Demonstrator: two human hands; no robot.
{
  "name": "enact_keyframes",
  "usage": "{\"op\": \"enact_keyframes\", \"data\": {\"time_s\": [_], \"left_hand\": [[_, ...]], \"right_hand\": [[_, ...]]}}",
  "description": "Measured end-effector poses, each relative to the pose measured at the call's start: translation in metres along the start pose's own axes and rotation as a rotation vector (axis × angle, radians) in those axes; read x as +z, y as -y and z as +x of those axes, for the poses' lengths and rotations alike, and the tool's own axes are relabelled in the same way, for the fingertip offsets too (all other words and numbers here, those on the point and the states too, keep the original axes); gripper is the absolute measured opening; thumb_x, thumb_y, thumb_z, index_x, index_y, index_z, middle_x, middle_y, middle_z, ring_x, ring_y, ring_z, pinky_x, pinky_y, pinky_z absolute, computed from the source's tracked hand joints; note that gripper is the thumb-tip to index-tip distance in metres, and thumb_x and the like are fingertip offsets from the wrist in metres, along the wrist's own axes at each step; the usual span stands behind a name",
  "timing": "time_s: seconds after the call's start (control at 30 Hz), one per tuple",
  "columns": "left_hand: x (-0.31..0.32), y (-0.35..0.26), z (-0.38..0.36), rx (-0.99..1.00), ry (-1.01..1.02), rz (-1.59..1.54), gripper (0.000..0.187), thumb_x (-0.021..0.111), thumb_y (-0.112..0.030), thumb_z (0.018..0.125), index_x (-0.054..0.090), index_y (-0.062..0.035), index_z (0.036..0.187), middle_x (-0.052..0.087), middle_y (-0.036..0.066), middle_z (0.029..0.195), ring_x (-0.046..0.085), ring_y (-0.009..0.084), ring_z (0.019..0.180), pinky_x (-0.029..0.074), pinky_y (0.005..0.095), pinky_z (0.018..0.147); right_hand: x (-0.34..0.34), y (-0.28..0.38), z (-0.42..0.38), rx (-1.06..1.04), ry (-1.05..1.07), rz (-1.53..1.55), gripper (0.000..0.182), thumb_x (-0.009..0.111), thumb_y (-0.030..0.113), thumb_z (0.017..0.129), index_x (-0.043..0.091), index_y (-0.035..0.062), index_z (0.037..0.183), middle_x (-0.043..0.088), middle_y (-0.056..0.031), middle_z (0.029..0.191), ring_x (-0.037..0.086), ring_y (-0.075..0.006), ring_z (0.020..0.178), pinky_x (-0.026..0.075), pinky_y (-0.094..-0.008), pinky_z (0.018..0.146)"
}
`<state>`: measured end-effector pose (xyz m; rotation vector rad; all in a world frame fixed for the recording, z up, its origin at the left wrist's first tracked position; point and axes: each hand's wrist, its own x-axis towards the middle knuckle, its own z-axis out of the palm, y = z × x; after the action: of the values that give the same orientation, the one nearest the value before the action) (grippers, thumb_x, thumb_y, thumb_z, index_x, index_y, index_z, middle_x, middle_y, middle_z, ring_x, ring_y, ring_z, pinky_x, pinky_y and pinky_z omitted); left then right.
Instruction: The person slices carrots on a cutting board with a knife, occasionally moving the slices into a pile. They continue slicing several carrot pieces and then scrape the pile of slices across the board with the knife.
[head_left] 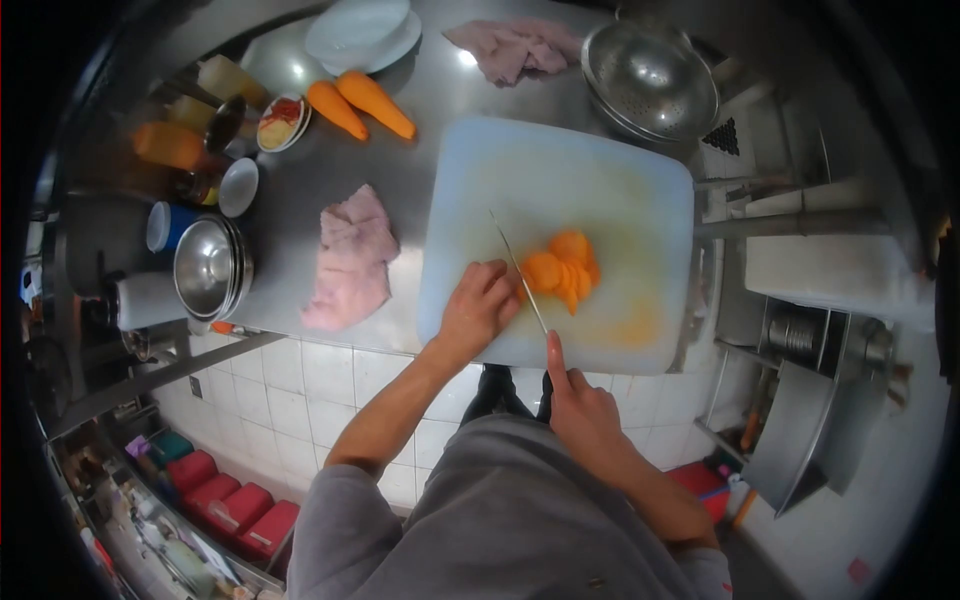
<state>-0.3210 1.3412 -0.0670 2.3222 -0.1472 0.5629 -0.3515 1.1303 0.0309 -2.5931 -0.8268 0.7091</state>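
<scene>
My right hand (582, 405) is closed around the handle of a kitchen knife (517, 270), index finger stretched along it. The thin blade points away from me over the white cutting board (480, 170). Just left of the blade, my left hand (480, 305) rests on the board with curled fingers, closed on a carrot that they mostly hide. To the right of the blade lies a loose pile of orange carrot slices (568, 270). Two whole peeled carrots (372, 102) lie on the steel table beyond the board's left side.
A pink cloth (352, 260) lies left of the board, another pink cloth (515, 48) behind it. A steel colander (655, 80) stands at the back right. Stacked metal bowls (207, 268), a small dish (281, 124) and white plates (362, 35) stand on the left.
</scene>
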Motion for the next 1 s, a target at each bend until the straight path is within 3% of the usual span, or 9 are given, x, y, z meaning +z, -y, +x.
{"op": "enact_keyframes", "data": {"time_s": [0.17,0.37,0.57,0.77,1.0], "left_hand": [[0.001,0.000,0.000,0.010,-0.011,-0.015,0.030,0.073,-0.002,0.074,0.063,-0.0057,0.103,0.058,0.011,0.107,0.058,0.0316,0.090,0.052,0.0401,0.077],[0.001,0.000,-0.001,-0.003,0.008,-0.016,0.031,0.073,-0.002,0.074,0.063,-0.0044,0.103,0.059,0.012,0.108,0.058,0.0329,0.092,0.052,0.0403,0.078],[0.006,0.003,-0.003,-0.007,-0.018,0.015,0.031,0.072,-0.001,0.073,0.063,-0.0039,0.102,0.059,0.013,0.109,0.059,0.0333,0.095,0.052,0.0401,0.080],[0.006,0.001,-0.002,0.004,-0.053,-0.010,0.031,0.070,0.005,0.074,0.061,-0.0035,0.103,0.060,0.013,0.105,0.061,0.0332,0.093,0.054,0.0396,0.077],[0.005,0.003,-0.004,-0.033,-0.038,-0.029,0.030,0.071,-0.001,0.074,0.064,-0.0043,0.103,0.060,0.011,0.107,0.060,0.0317,0.093,0.053,0.0399,0.078]], "right_hand": [[0.019,-0.009,0.022,-0.072,-0.126,-0.050,0.091,0.061,0.000,0.078,0.017,0.0024,0.158,0.058,-0.0153,0.074,0.062,-0.0331,0.052,0.054,-0.0443,0.049],[0.036,-0.016,0.027,-0.037,-0.193,-0.126,0.091,0.062,0.001,0.079,0.018,0.0078,0.158,0.060,-0.0149,0.074,0.063,-0.0341,0.052,0.054,-0.0453,0.050],[-0.004,0.010,-0.013,0.042,-0.066,-0.080,0.090,0.060,0.001,0.081,0.018,0.0115,0.159,0.059,-0.0166,0.074,0.063,-0.0351,0.052,0.054,-0.0479,0.050],[-0.011,0.014,-0.041,0.084,-0.008,-0.073,0.087,0.058,0.001,0.081,0.019,0.0095,0.159,0.057,-0.0160,0.074,0.061,-0.0355,0.050,0.053,-0.0493,0.049],[-0.012,0.012,-0.035,0.051,-0.006,-0.038,0.085,0.058,0.000,0.080,0.023,0.0056,0.157,0.056,-0.0141,0.071,0.062,-0.0341,0.052,0.052,-0.0477,0.048]]}}
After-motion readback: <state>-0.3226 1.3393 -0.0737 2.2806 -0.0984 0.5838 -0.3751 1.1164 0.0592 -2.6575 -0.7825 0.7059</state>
